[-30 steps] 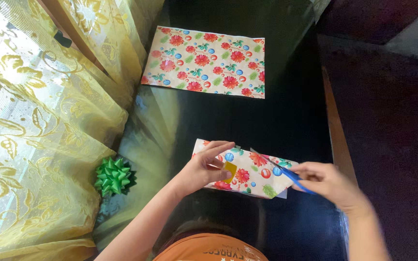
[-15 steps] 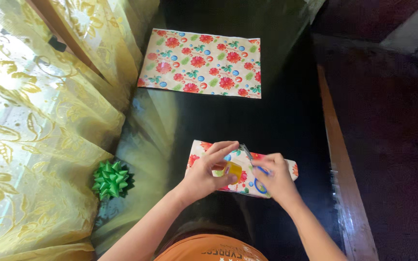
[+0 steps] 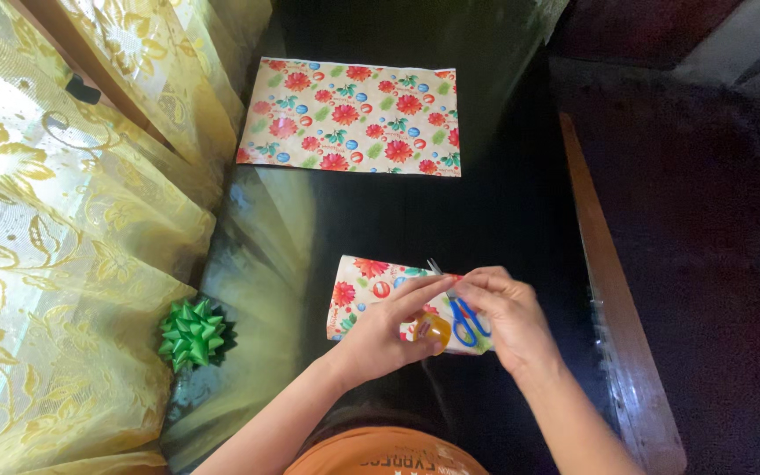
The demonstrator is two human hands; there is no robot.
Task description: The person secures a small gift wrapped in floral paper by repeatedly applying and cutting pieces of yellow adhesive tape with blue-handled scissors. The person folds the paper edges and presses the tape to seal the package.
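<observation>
A box wrapped in flowered gift paper (image 3: 367, 293) lies on the black glossy table (image 3: 485, 211) close to me. My left hand (image 3: 389, 330) rests on the box and holds a small yellow roll of tape (image 3: 434, 331). My right hand (image 3: 503, 317) holds blue-handled scissors (image 3: 464, 318) over the box's right end, their blade tips (image 3: 434, 264) pointing away from me. The fingertips of both hands meet above the box. Whether a strip of tape runs between them is too small to tell.
A flat sheet of the same flowered paper (image 3: 351, 116) lies at the far side of the table. A green ribbon bow (image 3: 191, 334) sits at the left by the yellow lace curtain (image 3: 72, 229). A wooden edge (image 3: 609, 290) borders the table on the right.
My right hand has come in from the right with the scissors and now sits over the box beside my left hand. The view has shifted slightly.
</observation>
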